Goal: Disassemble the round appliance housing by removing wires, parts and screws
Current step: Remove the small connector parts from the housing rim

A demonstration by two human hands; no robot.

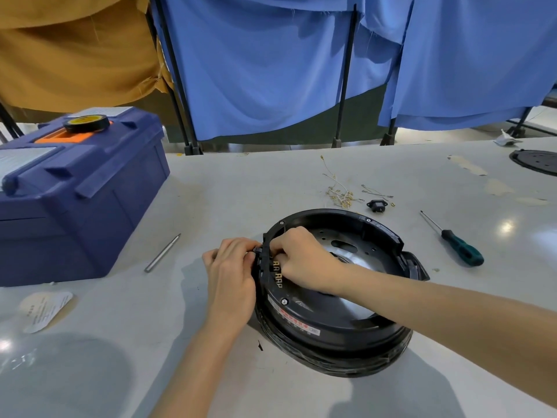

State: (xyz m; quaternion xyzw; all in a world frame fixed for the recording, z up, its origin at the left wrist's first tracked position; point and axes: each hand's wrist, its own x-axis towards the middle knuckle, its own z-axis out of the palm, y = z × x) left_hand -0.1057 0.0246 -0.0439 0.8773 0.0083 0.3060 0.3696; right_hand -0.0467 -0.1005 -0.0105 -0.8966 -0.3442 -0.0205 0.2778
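Observation:
A round black appliance housing (346,333) lies open side up on the grey table, a shiny metal plate (358,260) inside it. A small black part (262,260) sits in the housing's left rim. My left hand (232,276) pinches that part from outside the rim. My right hand (301,257) reaches over the rim from inside, fingers curled on the same part. Brass terminals (278,276) show just below my right fingers. Removed wires (339,191) and a black socket (376,205) lie beyond the housing.
A green-handled screwdriver (461,245) lies to the right. A metal bit (162,252) rests left of the housing beside a blue toolbox (75,206) with a tape roll (86,123) on top. A paper label (45,310) lies front left; a black disc (536,161) far right.

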